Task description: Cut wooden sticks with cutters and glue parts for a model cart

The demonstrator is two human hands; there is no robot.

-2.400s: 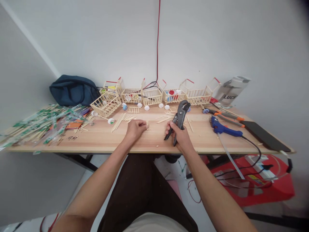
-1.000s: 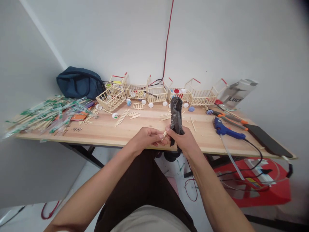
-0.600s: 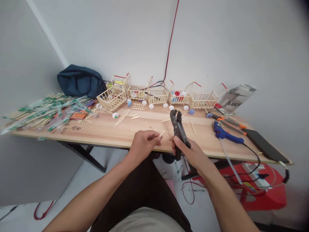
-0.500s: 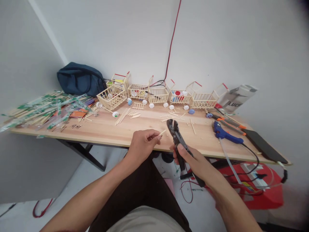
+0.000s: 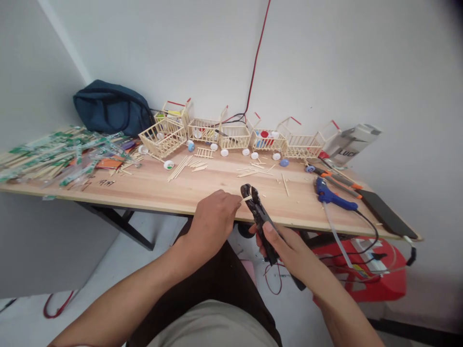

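Note:
My left hand (image 5: 216,216) pinches a short pale wooden stick (image 5: 246,198) at the table's front edge. The stick's free end lies between the jaws of black cutting pliers (image 5: 259,212). Wrapped round the handles of these pliers is my right hand (image 5: 284,243). Beyond my hands, cut stick pieces (image 5: 253,169) lie loose on the wooden table (image 5: 217,185). A small ladder-like stick panel (image 5: 204,153) and longer sticks (image 5: 180,167) rest to the left of them.
Several miniature stick shopping carts (image 5: 234,137) stand along the wall. Packaged chopsticks (image 5: 47,156) and a blue bag (image 5: 114,107) occupy the left. On the right are a blue glue gun (image 5: 334,196), orange-tipped pliers (image 5: 340,179), a black flat object (image 5: 387,212) and a bag (image 5: 356,144).
My hands have come together. The stick, previously apart from the pliers, now sits between their jaws. The view has shifted slightly.

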